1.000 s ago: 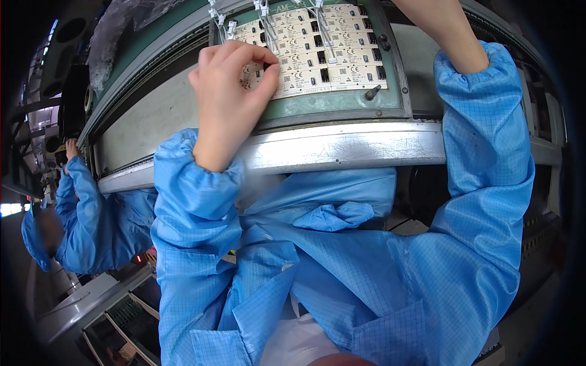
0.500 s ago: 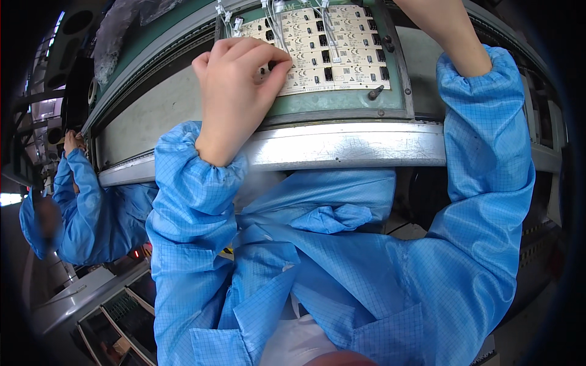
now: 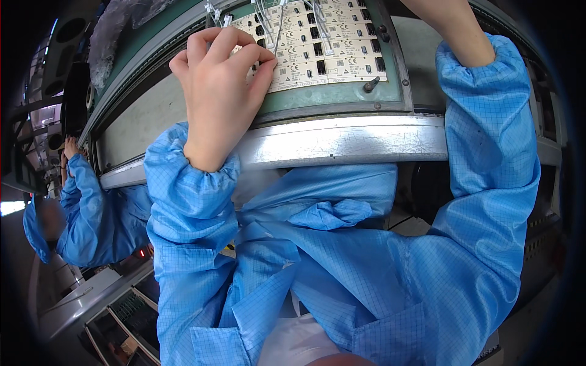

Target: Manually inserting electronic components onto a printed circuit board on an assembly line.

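Observation:
My left hand is over the near left part of a panel of cream-white circuit boards. Its thumb and index finger come together at the panel's surface, the other fingers curled above. What lies in this pinch is hidden. A thin white cable runs down close to these fingertips. Another white cable, ending in a small connector, lies across the boards to the right. Rows of black components stand on the boards. Of my right hand only the wrist end shows; the top edge of the picture cuts off its fingers.
The panel sits in a green fixture with dark edges and a black post. A metal rail runs along the near side. Plastic wrap hangs at upper left. A co-worker in blue is at the left.
The whole view has shifted a little. My left hand has moved slightly left over the panel, its fingertips still together. My right forearm has hardly moved.

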`<act>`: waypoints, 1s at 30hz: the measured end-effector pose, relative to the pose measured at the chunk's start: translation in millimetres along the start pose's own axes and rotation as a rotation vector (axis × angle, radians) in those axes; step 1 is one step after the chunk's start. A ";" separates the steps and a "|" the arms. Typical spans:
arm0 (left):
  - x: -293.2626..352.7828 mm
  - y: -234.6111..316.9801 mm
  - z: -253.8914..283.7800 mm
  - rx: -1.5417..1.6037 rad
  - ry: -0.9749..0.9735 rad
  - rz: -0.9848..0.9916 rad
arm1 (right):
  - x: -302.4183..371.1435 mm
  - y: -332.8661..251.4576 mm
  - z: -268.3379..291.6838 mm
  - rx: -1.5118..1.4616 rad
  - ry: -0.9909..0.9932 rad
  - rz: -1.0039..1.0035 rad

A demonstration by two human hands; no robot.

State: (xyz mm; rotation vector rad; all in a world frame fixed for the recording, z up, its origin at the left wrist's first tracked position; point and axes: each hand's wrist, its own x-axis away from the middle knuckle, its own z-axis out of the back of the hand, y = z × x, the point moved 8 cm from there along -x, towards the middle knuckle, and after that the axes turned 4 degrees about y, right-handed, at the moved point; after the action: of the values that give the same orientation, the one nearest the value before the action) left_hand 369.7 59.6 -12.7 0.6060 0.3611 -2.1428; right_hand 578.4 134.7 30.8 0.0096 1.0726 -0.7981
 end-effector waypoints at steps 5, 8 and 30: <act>0.5 10.2 7.1 -0.042 -0.011 -0.027 | -5.2 -10.2 -0.6 0.008 0.034 0.078; 7.1 17.1 10.8 -0.045 -0.105 -0.046 | -1.1 -0.2 -0.7 -0.090 -0.048 -0.219; -147.0 -174.5 -49.2 0.528 0.330 0.315 | 78.7 -62.3 -20.7 0.108 -0.317 -0.052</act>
State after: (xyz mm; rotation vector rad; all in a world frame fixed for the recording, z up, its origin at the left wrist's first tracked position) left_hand 319.2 283.0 32.5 1.2365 -0.1344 -1.8276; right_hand 544.2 51.9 -18.8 -0.0518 0.7316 -0.8710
